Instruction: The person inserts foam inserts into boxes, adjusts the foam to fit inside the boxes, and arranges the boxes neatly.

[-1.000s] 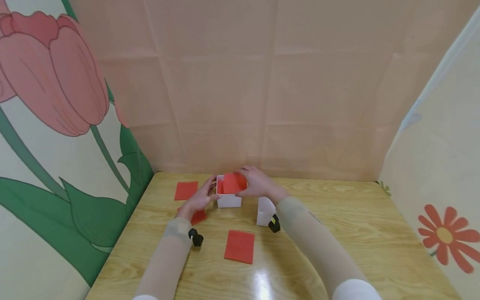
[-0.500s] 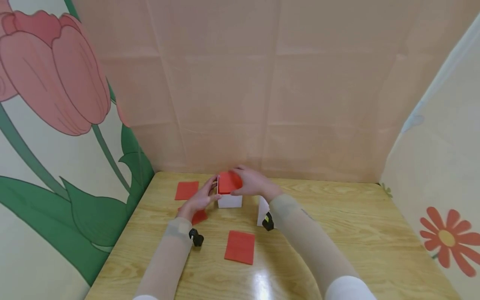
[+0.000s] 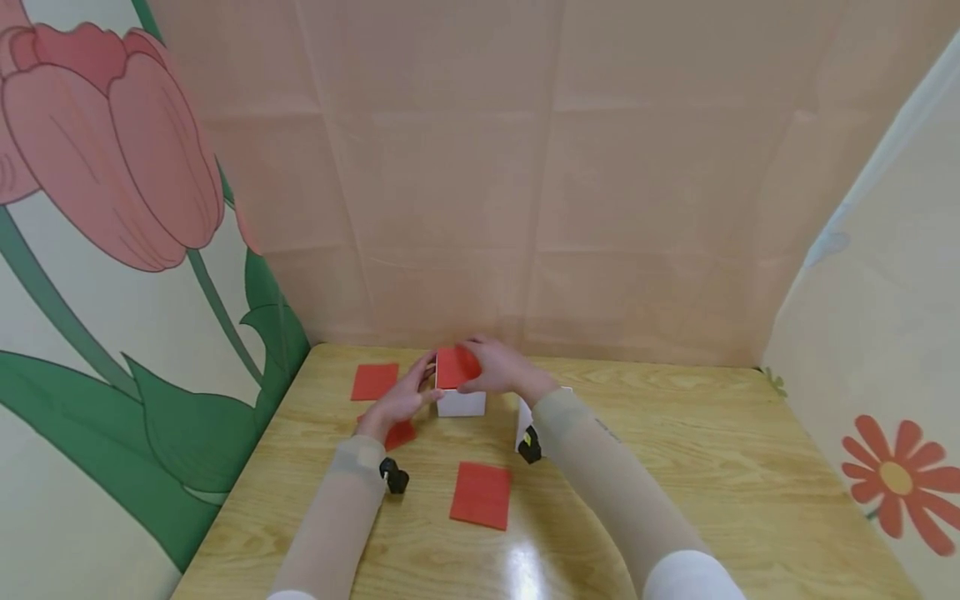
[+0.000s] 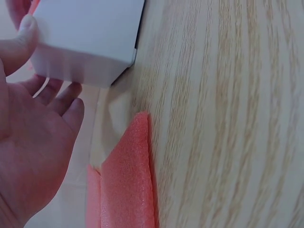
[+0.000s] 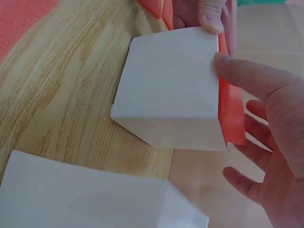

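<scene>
A small white box stands on the wooden table near its back edge. My left hand holds the box's left side, the thumb on its near face and the fingers along the side wall. A red foam sheet lies across the top opening and covers it. With my right hand I grip this sheet at its right edge. In the right wrist view the sheet's edge sticks out past the box rim, and my thumb touches the rim beside it. The box's inside is hidden.
A second white box part stands just right of the box, partly behind my right forearm. Red foam sheets lie at the back left, under my left wrist and at the front middle. A cloth backdrop rises behind the table.
My right hand has moved left and down with the red foam sheet, which has gone from tilted over the right side to lying across the box opening. The left hand stays put.
</scene>
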Available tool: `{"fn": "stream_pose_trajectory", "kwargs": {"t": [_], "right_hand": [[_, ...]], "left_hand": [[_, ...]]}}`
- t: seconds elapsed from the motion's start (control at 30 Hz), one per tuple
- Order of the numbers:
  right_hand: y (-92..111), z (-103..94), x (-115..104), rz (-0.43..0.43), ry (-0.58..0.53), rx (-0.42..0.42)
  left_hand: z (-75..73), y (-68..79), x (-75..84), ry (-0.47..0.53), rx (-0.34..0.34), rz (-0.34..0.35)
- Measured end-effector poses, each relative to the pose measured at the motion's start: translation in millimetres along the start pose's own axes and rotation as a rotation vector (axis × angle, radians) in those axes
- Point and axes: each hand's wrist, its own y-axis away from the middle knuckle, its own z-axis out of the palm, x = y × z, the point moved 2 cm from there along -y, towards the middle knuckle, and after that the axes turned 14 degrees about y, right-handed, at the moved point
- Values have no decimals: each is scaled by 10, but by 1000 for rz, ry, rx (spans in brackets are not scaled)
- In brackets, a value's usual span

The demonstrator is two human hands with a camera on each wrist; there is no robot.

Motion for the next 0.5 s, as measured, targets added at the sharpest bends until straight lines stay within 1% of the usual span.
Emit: {"fn": "stream_pose_trajectory", "kwargs": {"t": [0.2, 0.5], "right_hand": [[-23, 56, 28, -21, -5, -1], [-10, 63, 47, -41, -5, 6]], "left_hand": [[3, -15, -14, -4, -3, 13], [24, 2, 7, -13, 4, 2]]}}
